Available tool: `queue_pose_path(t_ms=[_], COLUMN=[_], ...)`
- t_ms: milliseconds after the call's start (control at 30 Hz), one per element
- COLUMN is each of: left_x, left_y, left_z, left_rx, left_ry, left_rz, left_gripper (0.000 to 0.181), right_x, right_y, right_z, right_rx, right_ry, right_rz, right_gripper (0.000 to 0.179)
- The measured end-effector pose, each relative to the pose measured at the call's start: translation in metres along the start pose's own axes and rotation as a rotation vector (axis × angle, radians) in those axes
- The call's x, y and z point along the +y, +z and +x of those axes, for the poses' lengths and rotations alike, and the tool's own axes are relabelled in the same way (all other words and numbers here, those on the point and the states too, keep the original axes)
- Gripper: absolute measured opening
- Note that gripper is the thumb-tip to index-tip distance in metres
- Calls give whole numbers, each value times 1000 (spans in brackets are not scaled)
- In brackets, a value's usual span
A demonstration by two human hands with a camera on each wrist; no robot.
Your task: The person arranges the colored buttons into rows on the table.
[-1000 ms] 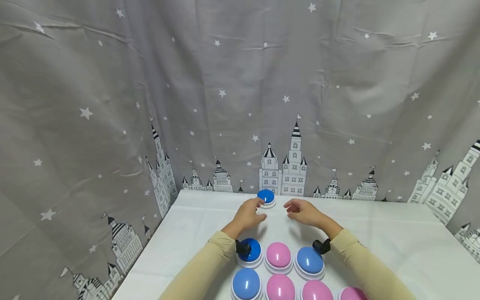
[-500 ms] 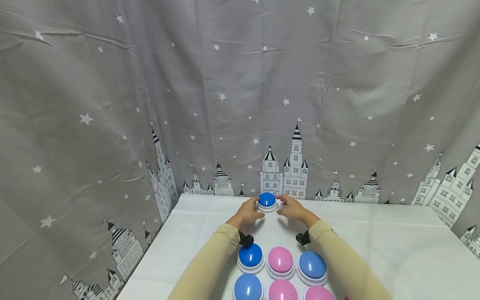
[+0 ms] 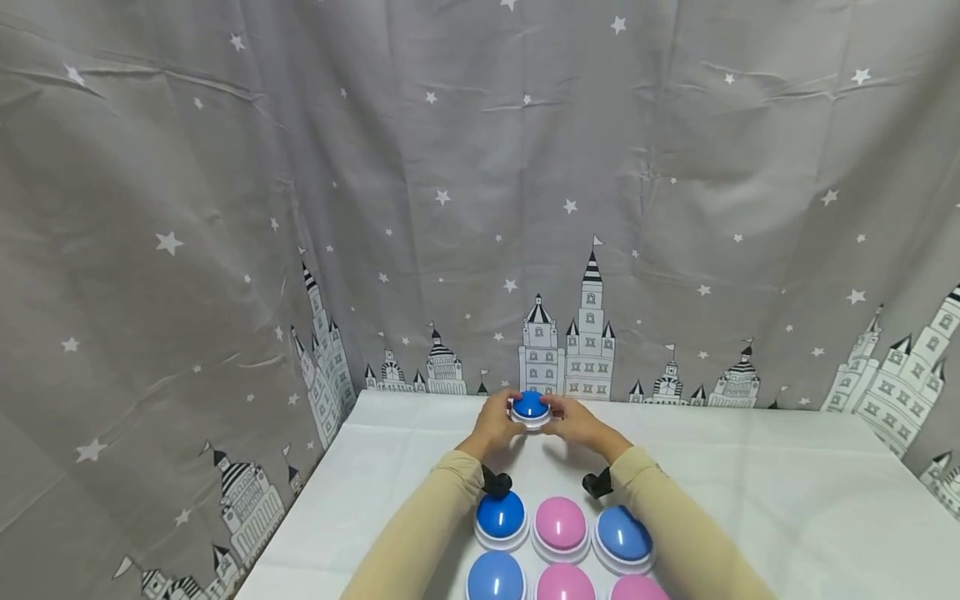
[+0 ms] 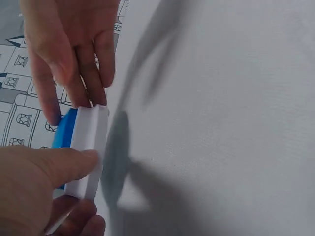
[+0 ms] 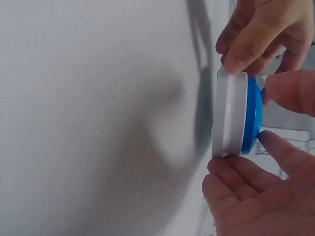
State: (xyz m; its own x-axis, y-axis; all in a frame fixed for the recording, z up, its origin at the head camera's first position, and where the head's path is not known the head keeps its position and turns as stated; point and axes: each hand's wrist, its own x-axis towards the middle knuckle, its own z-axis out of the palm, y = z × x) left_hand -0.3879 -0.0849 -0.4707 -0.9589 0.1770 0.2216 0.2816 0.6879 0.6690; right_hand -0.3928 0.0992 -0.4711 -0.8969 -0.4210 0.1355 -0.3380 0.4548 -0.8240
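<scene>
At the far edge of the table, a blue dome push button (image 3: 531,405) with a white round base is between my two hands. My left hand (image 3: 495,423) grips its left side; in the left wrist view the thumb (image 4: 74,164) lies along the white base, with curled fingers below. On the other side my right hand (image 3: 579,423) holds it, and in the right wrist view its fingertips (image 5: 224,169) are under the base's edge and a finger meets the dome. A shadow beside the base suggests it is slightly raised from the white cloth.
Nearer me stand more push buttons in rows: a dark blue one (image 3: 501,517), a pink one (image 3: 561,525) and a lighter blue one (image 3: 624,535) in front of others cut off below. A grey curtain (image 3: 480,167) with stars and castles hangs right behind the table (image 3: 720,454).
My hands have closed in from both sides onto the far blue push button and now grip it. It has shifted slightly towards me.
</scene>
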Motion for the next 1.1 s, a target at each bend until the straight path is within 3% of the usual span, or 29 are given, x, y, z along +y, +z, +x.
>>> queue_pose_path(t_ms=[233,433,567,700,933,1100], left_x=[13,34,49,67,96,116], left_y=[-6,-6,-1,7,18,25], left_z=[-6,-16,-27,-40,-60,-77], left_rx=[30,34,39,46,45,21], left_ry=[52,120,121,129,208,265], left_rz=[-82,-61,-43,-26,48,49], left_gripper=[53,50,49,48,47,47], right_x=[-16,-19,-19,-21,-28,-33], right_y=[-15,-32,-39,-48,-64,-73], right_z=[-23,-46,-64,-88,-135,-168], right_rx=[22,46,47,58,85,115], right_ry=[-45,-75,-97,-108,-80,-77], right_rz=[-87,-105,-85,-99,-134,-155], right_gripper=[56,54,52,51,55,56])
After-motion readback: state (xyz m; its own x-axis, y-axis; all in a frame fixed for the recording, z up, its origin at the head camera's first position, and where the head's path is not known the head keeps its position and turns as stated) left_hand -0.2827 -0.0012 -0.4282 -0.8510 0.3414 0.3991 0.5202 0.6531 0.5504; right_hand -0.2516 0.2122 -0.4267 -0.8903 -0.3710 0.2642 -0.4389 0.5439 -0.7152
